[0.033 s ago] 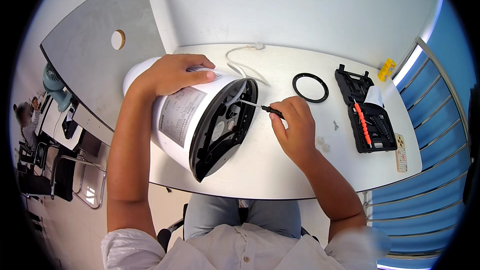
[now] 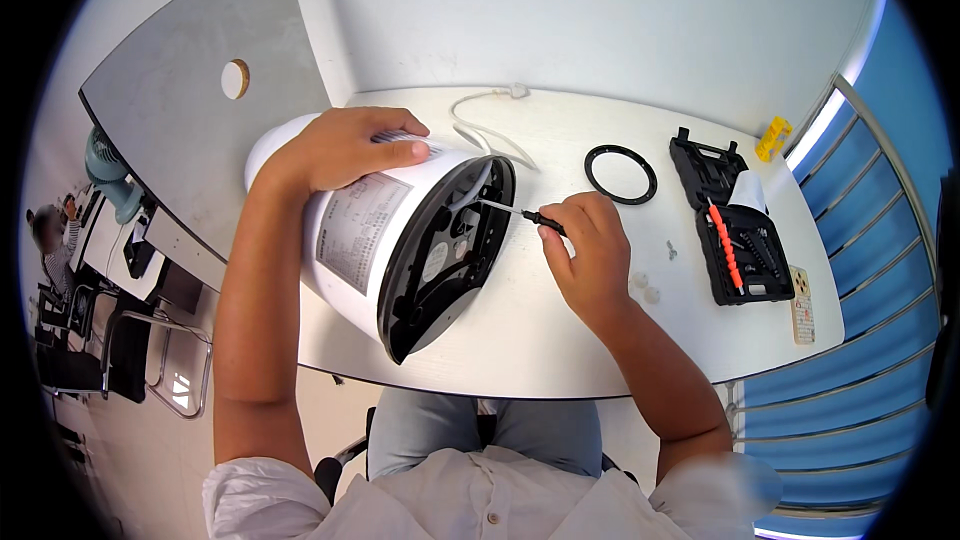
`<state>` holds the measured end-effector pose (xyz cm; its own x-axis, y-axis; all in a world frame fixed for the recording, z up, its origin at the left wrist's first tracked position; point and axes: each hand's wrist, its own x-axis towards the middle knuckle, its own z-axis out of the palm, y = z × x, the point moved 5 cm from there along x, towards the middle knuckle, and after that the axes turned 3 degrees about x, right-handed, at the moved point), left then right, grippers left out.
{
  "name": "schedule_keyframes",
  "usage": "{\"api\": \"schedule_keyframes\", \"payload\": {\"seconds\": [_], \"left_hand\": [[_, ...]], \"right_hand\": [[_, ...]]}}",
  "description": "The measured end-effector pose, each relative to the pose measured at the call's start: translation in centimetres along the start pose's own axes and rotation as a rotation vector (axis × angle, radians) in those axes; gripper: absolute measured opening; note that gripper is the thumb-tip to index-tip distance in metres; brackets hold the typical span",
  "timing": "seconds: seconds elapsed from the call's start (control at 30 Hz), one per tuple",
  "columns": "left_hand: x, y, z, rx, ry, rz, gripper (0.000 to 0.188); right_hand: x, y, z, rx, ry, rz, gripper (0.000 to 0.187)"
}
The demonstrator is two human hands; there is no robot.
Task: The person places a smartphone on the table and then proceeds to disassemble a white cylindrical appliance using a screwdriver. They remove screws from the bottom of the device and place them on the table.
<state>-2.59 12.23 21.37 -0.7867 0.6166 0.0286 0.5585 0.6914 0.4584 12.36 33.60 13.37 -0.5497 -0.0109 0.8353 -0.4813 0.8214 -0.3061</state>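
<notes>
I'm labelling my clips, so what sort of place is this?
Probably an office or shared workroom: a gray divider panel edges the white table, a second desk and a black chair stand beyond it, and an open black tool case lies on the table's right.

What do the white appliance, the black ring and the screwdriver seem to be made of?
White appliance: probably plastic, by its smooth, softly shiny shell. Black ring: likely plastic, evenly dark; painted metal is possible. Screwdriver: silvery, metal-looking shaft; black handle, perhaps plastic or rubber.
</notes>
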Motion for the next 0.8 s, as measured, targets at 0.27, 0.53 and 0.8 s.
{"api": "schedule_keyframes", "payload": {"seconds": [0.27, 0.53, 0.8], "left_hand": [[-0.3, 0.0, -0.1, -0.038, 0.002, -0.018, 0.062], [0.0, -0.2, 0.0, 0.005, 0.028, 0.045, 0.072], [0.0, -0.2, 0.1, -0.001, 0.024, 0.040, 0.071]], "right_hand": [[-0.6, -0.2, 0.7, -0.058, 0.085, -0.077, 0.032], [-1.6, 1.1, 1.8, 0.129, -0.041, 0.091, 0.021], [-2.0, 1.3, 1.8, 0.250, -0.113, 0.229, 0.017]]}}
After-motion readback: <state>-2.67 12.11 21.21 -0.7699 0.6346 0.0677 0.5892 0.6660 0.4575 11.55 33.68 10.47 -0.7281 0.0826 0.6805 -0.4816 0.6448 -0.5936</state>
